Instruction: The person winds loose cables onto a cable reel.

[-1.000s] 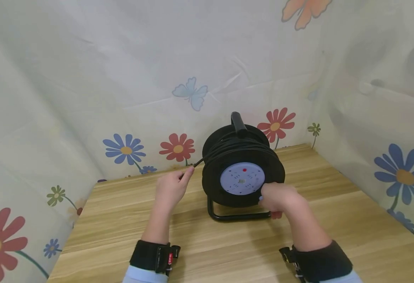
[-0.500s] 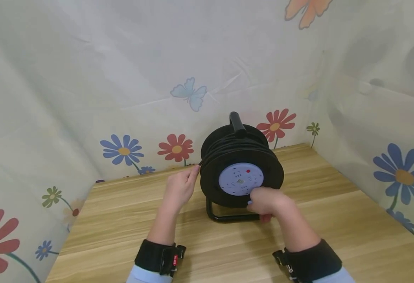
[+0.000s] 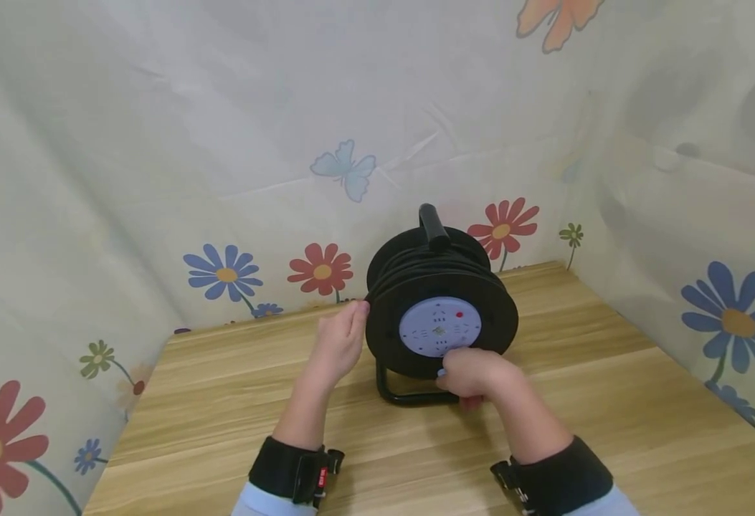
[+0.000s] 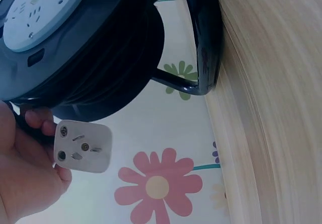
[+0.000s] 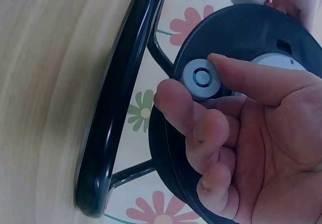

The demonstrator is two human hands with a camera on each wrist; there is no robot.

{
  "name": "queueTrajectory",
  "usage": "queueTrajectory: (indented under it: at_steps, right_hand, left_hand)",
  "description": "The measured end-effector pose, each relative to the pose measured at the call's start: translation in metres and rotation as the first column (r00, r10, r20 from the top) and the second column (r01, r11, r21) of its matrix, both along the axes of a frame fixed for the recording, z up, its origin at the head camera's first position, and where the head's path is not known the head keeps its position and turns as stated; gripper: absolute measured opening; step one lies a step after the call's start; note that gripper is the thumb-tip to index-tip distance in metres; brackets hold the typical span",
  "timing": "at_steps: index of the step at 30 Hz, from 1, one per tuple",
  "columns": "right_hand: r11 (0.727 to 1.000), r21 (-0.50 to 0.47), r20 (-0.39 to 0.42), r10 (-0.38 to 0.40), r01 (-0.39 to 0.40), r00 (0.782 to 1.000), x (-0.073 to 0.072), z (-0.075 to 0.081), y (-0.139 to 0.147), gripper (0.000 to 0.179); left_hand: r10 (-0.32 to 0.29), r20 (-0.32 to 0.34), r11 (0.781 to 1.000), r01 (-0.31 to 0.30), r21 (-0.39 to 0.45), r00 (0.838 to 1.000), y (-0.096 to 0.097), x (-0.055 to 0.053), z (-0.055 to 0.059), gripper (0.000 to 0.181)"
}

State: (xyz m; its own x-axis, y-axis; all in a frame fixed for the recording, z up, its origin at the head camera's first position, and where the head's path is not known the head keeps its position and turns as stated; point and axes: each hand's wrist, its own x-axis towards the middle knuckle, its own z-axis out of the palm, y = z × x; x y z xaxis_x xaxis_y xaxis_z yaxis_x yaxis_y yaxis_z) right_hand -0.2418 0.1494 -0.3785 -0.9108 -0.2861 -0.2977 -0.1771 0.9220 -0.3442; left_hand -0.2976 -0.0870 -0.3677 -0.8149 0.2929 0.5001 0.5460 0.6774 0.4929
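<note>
A black cable reel (image 3: 383, 340) stands upright on its tubular stand (image 3: 409, 398), black cable (image 3: 416, 261) wound between its flanges. Its round socket panel (image 3: 438, 315) is pale blue-grey with a red button. At the reel's left edge my left hand (image 3: 340, 344) grips the cable's end. The white plug (image 4: 100, 159) sticks out of that hand in the left wrist view, beside the flange. My right hand (image 3: 477, 373) is at the lower front of the reel. In the right wrist view, its thumb and index finger pinch the round grey crank knob (image 5: 201, 78).
The reel has a black carrying handle (image 3: 434, 228) on top. Beneath it is a wood-grain table (image 3: 222, 401). A white curtain (image 3: 222, 107) printed with flowers and butterflies hangs close behind and along both sides.
My right hand has swung down and left with the knob, and the socket panel has turned clockwise. My left hand has moved right to the reel, the loose stretch of cable shortening.
</note>
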Motion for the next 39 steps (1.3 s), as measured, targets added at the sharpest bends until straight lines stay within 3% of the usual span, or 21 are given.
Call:
queueTrajectory:
  at_steps: [13, 25, 39]
  right_hand:
    - [0.997, -0.062, -0.002, 0.043, -0.043, 0.999, 0.001, 0.0, -0.016, 0.038]
    - [0.993, -0.11, 0.026, 0.037, -0.033, 0.999, -0.001, 0.0, -0.026, 0.04]
    - [0.97, -0.23, 0.024, 0.082, -0.075, 0.996, -0.006, -0.001, -0.031, 0.04]
  left_hand:
    - [-0.125, -0.138, 0.991, 0.13, 0.025, 0.983, -0.004, -0.005, 0.0, 0.026]
    - [-0.074, -0.168, 0.997, 0.077, 0.007, 0.983, -0.009, -0.002, 0.003, 0.022]
    - [-0.087, -0.182, 0.994, 0.097, 0.049, 0.979, -0.016, 0.002, 0.01, 0.026]
